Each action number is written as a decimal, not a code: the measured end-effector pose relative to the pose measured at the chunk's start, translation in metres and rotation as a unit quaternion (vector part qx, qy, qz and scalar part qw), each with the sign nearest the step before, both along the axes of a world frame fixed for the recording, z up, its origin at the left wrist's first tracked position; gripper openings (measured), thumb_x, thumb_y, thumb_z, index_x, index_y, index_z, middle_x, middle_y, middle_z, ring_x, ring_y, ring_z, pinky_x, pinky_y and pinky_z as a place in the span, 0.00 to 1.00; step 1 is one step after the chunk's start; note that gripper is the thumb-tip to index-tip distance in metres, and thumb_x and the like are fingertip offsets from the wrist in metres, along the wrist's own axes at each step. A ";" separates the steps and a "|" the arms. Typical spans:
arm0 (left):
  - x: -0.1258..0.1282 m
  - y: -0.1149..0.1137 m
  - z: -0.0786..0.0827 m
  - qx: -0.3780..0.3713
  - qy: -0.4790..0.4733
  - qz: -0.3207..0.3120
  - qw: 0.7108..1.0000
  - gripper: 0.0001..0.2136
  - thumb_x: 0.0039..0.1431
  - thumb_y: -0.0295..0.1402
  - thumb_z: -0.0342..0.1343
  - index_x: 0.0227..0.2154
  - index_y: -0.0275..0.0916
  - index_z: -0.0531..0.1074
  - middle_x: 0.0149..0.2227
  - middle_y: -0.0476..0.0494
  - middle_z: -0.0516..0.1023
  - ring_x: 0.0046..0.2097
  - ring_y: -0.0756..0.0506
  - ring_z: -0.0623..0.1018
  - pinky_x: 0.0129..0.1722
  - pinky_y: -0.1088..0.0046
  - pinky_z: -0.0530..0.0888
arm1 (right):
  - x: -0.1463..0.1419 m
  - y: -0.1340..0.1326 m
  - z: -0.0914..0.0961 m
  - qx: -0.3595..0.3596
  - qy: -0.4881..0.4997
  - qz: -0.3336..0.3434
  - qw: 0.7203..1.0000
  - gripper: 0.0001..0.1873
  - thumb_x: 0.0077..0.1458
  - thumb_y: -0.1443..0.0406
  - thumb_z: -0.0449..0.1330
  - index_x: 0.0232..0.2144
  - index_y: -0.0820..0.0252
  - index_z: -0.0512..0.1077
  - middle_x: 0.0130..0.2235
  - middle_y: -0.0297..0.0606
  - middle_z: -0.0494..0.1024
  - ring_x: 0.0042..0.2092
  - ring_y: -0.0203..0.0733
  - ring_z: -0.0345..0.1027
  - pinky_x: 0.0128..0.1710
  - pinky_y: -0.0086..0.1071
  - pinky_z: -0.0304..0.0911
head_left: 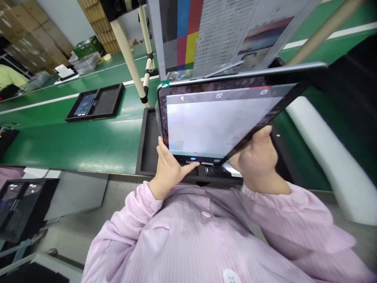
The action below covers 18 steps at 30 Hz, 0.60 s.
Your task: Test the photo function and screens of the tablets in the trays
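Note:
I hold a large tablet (218,122) up in front of me, tilted, with its screen lit pale grey and small icons along its top bar. My left hand (169,167) grips its lower left corner, thumb lying along the bottom bezel. My right hand (259,159) supports it from beneath at the lower right, fingers hidden behind the tablet. Below the tablet lies a black tray (149,145) on the green conveyor belt (88,137). A colour test chart (188,35) with printed text stands just beyond the tablet.
Another black tray (110,102) holding a tablet rides the belt at left. Wooden stand legs (129,55) rise behind. Stacked black trays (20,204) sit at lower left. A white padded rail (330,157) runs at right. Cardboard boxes (32,31) stand far left.

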<state>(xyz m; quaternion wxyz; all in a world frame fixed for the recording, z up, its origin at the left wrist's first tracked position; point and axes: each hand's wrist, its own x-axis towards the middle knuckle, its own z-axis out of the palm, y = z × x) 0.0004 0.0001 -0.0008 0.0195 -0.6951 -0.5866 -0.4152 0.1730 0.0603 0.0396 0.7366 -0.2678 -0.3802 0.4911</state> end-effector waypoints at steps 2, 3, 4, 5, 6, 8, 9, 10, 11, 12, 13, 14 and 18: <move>-0.001 0.000 -0.001 -0.004 -0.018 -0.006 1.000 0.64 0.50 0.55 0.65 0.69 0.29 0.23 0.69 0.08 0.44 0.71 0.22 0.54 0.66 0.43 0.62 | 0.001 0.000 -0.001 -0.004 -0.005 -0.001 1.000 0.27 0.54 0.41 0.64 0.34 0.59 0.75 0.40 0.42 0.79 0.62 0.46 0.64 0.66 0.45 0.61; -0.003 0.000 -0.002 -0.004 -0.031 -0.015 0.999 0.61 0.53 0.55 0.63 0.70 0.29 0.24 0.69 0.09 0.44 0.72 0.23 0.52 0.66 0.43 0.61 | 0.001 0.001 -0.001 -0.005 -0.010 0.001 1.000 0.28 0.54 0.40 0.64 0.34 0.59 0.74 0.41 0.42 0.79 0.62 0.46 0.64 0.66 0.45 0.61; -0.006 -0.001 -0.002 -0.001 -0.046 -0.033 0.998 0.56 0.58 0.53 0.61 0.70 0.30 0.26 0.70 0.11 0.44 0.72 0.25 0.51 0.67 0.44 0.60 | 0.002 0.001 0.000 -0.004 -0.014 0.003 1.000 0.28 0.54 0.40 0.63 0.33 0.60 0.74 0.42 0.42 0.79 0.62 0.46 0.64 0.66 0.45 0.61; -0.011 -0.001 -0.001 0.005 -0.065 -0.057 0.996 0.51 0.62 0.50 0.57 0.71 0.31 0.29 0.71 0.14 0.45 0.73 0.27 0.51 0.68 0.46 0.59 | 0.002 0.001 0.002 -0.004 -0.019 0.007 1.000 0.29 0.55 0.39 0.63 0.32 0.60 0.74 0.43 0.43 0.78 0.62 0.47 0.65 0.65 0.44 0.62; -0.016 -0.001 0.000 0.012 -0.088 -0.086 0.992 0.44 0.66 0.47 0.53 0.72 0.33 0.32 0.71 0.18 0.47 0.73 0.30 0.52 0.69 0.48 0.58 | 0.003 0.001 0.005 -0.005 -0.027 0.017 0.999 0.29 0.55 0.39 0.62 0.33 0.60 0.73 0.44 0.43 0.78 0.61 0.47 0.65 0.65 0.45 0.63; -0.029 0.000 0.004 0.021 -0.155 -0.140 0.978 0.33 0.70 0.42 0.48 0.72 0.38 0.42 0.71 0.28 0.53 0.73 0.36 0.55 0.70 0.54 0.56 | 0.004 0.000 0.012 -0.007 -0.053 0.049 0.997 0.32 0.56 0.36 0.59 0.36 0.60 0.74 0.45 0.44 0.78 0.61 0.48 0.65 0.64 0.46 0.64; -0.036 0.001 0.006 0.021 -0.201 -0.159 0.967 0.30 0.71 0.41 0.47 0.71 0.41 0.49 0.71 0.32 0.57 0.72 0.39 0.58 0.71 0.56 0.57 | 0.004 -0.001 0.017 -0.007 -0.068 0.068 0.995 0.32 0.57 0.36 0.57 0.38 0.59 0.74 0.46 0.44 0.78 0.62 0.48 0.65 0.64 0.46 0.64; -0.041 0.004 0.009 0.018 -0.258 -0.168 0.951 0.27 0.71 0.41 0.47 0.69 0.44 0.55 0.69 0.36 0.61 0.71 0.41 0.61 0.70 0.59 0.58 | 0.004 -0.003 0.022 -0.006 -0.081 0.083 0.993 0.32 0.59 0.37 0.56 0.40 0.59 0.75 0.46 0.44 0.78 0.62 0.48 0.65 0.64 0.47 0.64; -0.046 0.006 0.012 0.015 -0.324 -0.170 0.931 0.24 0.70 0.42 0.49 0.67 0.46 0.60 0.68 0.40 0.65 0.69 0.42 0.64 0.69 0.61 0.61 | 0.003 -0.005 0.026 -0.003 -0.091 0.093 0.992 0.31 0.60 0.38 0.55 0.43 0.59 0.75 0.47 0.43 0.78 0.62 0.48 0.64 0.64 0.47 0.64; -0.050 0.009 0.015 0.011 -0.394 -0.167 0.904 0.23 0.69 0.43 0.51 0.64 0.49 0.65 0.66 0.43 0.68 0.68 0.43 0.67 0.67 0.64 0.64 | 0.002 -0.007 0.031 0.002 -0.098 0.099 0.990 0.29 0.62 0.40 0.55 0.45 0.58 0.75 0.49 0.43 0.77 0.62 0.48 0.64 0.65 0.48 0.63; -0.052 0.012 0.018 0.005 -0.461 -0.163 0.873 0.21 0.67 0.43 0.54 0.62 0.51 0.68 0.65 0.46 0.71 0.66 0.45 0.69 0.65 0.66 0.67 | 0.001 -0.010 0.035 0.011 -0.106 0.102 0.989 0.27 0.64 0.43 0.55 0.49 0.57 0.75 0.52 0.41 0.76 0.64 0.47 0.62 0.66 0.48 0.61; -0.053 0.014 0.022 -0.001 -0.518 -0.157 0.841 0.21 0.65 0.44 0.57 0.60 0.54 0.70 0.63 0.48 0.73 0.64 0.46 0.72 0.63 0.68 0.69 | 0.000 -0.012 0.040 0.027 -0.120 0.105 0.987 0.25 0.65 0.45 0.54 0.53 0.54 0.74 0.56 0.39 0.73 0.65 0.46 0.59 0.69 0.48 0.57; -0.050 0.016 0.033 -0.042 -0.630 -0.144 0.762 0.21 0.56 0.44 0.66 0.53 0.59 0.76 0.59 0.52 0.78 0.58 0.47 0.77 0.58 0.71 0.74 | 0.001 -0.015 0.058 0.149 -0.249 0.069 0.955 0.28 0.71 0.53 0.49 0.69 0.44 0.54 0.70 0.26 0.49 0.72 0.41 0.39 0.75 0.40 0.38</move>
